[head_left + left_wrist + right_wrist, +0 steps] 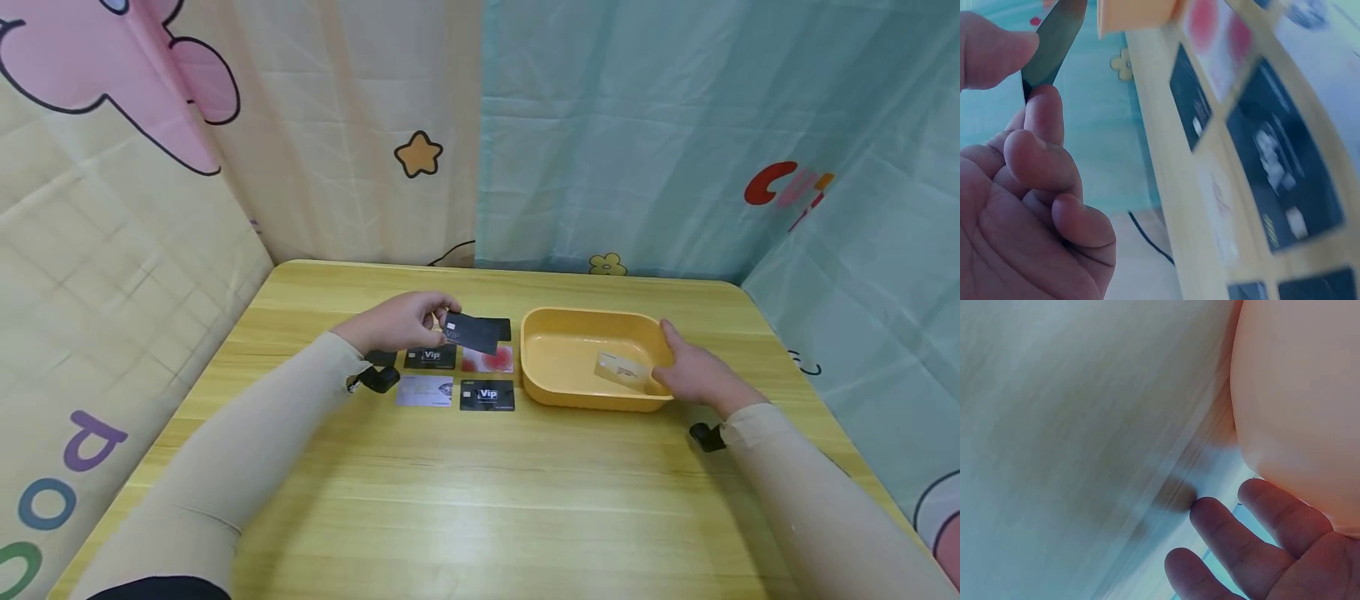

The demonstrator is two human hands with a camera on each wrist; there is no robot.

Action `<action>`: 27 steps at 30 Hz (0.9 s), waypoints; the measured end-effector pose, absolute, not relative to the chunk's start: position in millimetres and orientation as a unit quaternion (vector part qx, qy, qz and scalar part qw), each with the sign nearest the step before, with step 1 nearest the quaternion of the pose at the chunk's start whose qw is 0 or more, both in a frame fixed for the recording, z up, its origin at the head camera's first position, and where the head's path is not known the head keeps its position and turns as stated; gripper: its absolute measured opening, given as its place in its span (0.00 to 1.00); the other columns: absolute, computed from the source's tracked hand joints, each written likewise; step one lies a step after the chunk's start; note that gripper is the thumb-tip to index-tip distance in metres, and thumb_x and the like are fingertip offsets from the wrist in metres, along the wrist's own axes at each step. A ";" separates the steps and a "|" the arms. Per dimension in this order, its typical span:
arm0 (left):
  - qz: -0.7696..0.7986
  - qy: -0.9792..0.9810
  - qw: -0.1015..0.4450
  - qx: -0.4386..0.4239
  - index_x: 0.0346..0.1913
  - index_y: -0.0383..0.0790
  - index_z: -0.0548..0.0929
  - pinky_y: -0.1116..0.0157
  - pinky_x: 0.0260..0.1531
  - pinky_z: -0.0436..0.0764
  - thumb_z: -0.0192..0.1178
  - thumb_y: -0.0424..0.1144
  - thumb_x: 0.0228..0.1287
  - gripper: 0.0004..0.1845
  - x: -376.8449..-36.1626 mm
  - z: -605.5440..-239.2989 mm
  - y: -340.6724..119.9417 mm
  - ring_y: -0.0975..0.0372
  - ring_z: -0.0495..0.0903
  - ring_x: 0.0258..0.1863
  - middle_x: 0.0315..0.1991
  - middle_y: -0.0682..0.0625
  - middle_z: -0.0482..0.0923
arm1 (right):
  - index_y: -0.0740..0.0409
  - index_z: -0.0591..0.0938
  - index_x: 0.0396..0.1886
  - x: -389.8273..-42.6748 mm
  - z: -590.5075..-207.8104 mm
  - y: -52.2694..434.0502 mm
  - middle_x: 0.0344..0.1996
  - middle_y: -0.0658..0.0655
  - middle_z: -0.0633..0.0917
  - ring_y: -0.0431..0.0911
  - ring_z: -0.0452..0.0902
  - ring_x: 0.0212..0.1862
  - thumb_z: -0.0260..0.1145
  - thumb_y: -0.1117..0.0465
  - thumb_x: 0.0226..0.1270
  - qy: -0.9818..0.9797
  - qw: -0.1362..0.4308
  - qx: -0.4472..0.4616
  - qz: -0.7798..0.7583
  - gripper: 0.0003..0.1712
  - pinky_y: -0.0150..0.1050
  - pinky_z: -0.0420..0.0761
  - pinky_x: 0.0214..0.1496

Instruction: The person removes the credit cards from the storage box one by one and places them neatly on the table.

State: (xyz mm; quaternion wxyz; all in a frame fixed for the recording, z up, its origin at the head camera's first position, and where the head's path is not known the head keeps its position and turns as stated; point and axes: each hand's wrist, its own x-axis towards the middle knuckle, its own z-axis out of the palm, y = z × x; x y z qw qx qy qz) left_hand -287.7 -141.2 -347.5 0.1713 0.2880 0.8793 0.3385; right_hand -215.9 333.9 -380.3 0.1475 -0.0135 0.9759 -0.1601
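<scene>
A wooden table [480,492] is seen under both arms, walled in by patterned curtains [675,133]. Against the right hand [701,377] a yellow tub [558,392] is set; its near right rim and outer wall are gripped, the thumb being laid over the rim and the fingers [1235,540] curved along the outside. Inside the tub, just left of that thumb, a pale card [621,367] is leaned on the floor and wall.

A dark card [472,333] is pinched by the left hand [401,321] between thumb and fingertips [1044,109] and is held in the air, clear of the table. Directly below and to the right of this hand, loose cards are laid flat in rows: a black Vip card [431,357], a red-blotched card [488,359], a silver card [424,391] and another black Vip card [487,395]. One more dark card [501,328] is partly hidden behind the lifted one.
</scene>
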 end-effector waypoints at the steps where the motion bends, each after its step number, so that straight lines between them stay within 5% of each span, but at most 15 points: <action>1: 0.338 0.882 0.170 0.281 0.69 0.40 0.76 0.63 0.35 0.76 0.66 0.34 0.64 0.29 -286.4 -348.8 -146.2 0.56 0.74 0.36 0.49 0.45 0.77 | 0.67 0.33 0.84 -215.9 -380.7 334.0 0.72 0.85 0.65 0.59 0.77 0.41 0.56 0.53 0.72 0.976 0.148 -0.013 -0.160 0.56 0.50 0.76 0.42; 10: 0.354 0.886 0.179 0.240 0.67 0.38 0.76 0.65 0.37 0.74 0.66 0.33 0.65 0.27 -275.3 -362.0 -190.8 0.55 0.72 0.41 0.44 0.44 0.73 | 0.67 0.34 0.84 -215.9 -383.7 334.5 0.73 0.84 0.63 0.62 0.77 0.46 0.56 0.53 0.73 0.976 0.146 -0.014 -0.159 0.55 0.56 0.76 0.49; 27: 0.350 0.893 0.189 0.209 0.68 0.34 0.75 0.68 0.33 0.72 0.65 0.30 0.65 0.28 -249.2 -382.4 -269.7 0.59 0.72 0.35 0.42 0.45 0.72 | 0.67 0.33 0.84 -216.4 -384.0 335.3 0.73 0.85 0.64 0.60 0.77 0.44 0.56 0.53 0.72 0.975 0.145 -0.014 -0.170 0.56 0.50 0.76 0.45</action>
